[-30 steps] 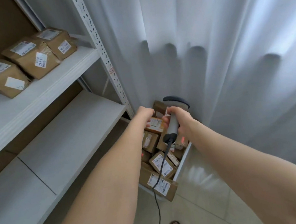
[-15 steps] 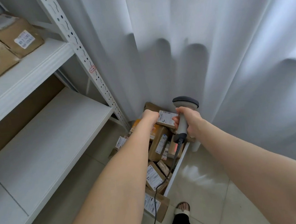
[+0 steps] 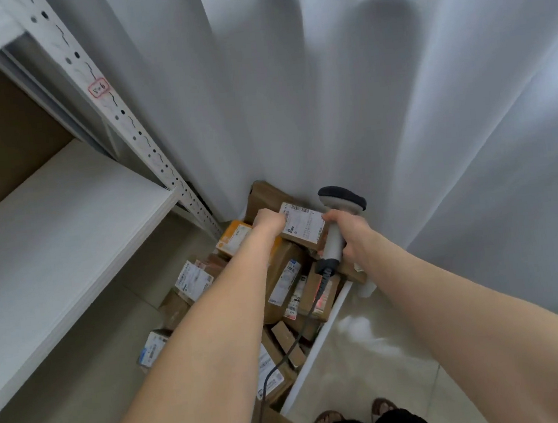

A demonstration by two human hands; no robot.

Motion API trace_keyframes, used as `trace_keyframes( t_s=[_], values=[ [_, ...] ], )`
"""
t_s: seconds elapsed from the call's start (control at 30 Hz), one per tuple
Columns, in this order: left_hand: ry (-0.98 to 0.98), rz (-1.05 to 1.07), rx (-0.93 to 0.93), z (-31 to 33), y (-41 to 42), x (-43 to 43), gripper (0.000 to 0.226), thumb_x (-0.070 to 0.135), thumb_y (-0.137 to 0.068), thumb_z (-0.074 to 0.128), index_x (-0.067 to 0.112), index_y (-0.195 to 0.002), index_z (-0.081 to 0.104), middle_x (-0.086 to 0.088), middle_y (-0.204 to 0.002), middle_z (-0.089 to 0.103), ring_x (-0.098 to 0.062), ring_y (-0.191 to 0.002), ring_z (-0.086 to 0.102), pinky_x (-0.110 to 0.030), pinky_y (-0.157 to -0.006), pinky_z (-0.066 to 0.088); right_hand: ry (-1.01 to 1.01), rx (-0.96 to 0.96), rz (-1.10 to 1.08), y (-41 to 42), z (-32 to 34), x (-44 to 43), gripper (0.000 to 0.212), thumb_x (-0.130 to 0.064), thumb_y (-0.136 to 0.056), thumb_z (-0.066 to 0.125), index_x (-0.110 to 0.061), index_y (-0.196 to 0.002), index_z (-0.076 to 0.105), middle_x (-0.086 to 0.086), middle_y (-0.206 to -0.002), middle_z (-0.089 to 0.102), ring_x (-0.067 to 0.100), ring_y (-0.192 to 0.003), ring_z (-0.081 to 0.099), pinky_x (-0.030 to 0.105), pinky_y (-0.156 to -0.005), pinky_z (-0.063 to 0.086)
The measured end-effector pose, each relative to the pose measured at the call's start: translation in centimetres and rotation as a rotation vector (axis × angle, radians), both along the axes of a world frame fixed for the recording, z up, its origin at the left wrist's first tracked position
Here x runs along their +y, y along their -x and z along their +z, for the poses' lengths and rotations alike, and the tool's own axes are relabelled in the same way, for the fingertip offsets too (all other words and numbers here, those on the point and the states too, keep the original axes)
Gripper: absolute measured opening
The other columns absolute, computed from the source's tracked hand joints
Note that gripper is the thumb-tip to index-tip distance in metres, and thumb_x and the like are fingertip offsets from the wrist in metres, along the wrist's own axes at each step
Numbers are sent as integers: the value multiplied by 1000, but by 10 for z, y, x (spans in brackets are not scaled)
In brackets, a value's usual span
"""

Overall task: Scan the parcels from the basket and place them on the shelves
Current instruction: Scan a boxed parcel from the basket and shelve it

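A white-framed basket [image 3: 322, 337] on the floor is full of several brown cardboard parcels with white labels. My left hand [image 3: 268, 221] grips one brown parcel [image 3: 301, 224] by its left edge, label facing up, above the far end of the pile. My right hand [image 3: 352, 234] holds a grey barcode scanner [image 3: 336, 226] by its handle just right of that parcel; its dark head points away from me and its cable trails down over the basket. A red glow lies on a parcel [image 3: 321, 296] below the scanner.
A white metal shelf unit [image 3: 65, 227] stands at the left, with a perforated upright [image 3: 130, 123] beside the basket. A white curtain [image 3: 360, 82] hangs behind the basket. My feet in sandals [image 3: 354, 417] stand on the tiled floor at the bottom right.
The view has tilted down, so the upper shelf's parcels have left the frame. My left hand has lifted the labelled parcel out of the pile, close beside the scanner.
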State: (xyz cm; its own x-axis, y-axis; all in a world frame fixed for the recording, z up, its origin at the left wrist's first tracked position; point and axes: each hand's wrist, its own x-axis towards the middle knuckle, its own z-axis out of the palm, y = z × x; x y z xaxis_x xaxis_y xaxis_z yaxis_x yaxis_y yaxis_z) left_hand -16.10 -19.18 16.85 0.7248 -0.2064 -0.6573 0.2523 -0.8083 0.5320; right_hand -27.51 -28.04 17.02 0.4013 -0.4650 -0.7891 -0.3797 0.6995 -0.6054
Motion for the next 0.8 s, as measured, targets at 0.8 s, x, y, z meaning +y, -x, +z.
trace_keyframes(
  t_s=[0.8],
  values=[
    [194, 252, -34, -56, -30, 2, 36, 21, -100, 37, 12, -134, 47, -4, -109, 54, -22, -96, 50, -36, -87, 46, 26, -7, 73, -35, -56, -5, 42, -17, -76, 73, -9, -114, 54, 13, -109, 68, 32, -97, 67, 53, -90, 53]
  ],
)
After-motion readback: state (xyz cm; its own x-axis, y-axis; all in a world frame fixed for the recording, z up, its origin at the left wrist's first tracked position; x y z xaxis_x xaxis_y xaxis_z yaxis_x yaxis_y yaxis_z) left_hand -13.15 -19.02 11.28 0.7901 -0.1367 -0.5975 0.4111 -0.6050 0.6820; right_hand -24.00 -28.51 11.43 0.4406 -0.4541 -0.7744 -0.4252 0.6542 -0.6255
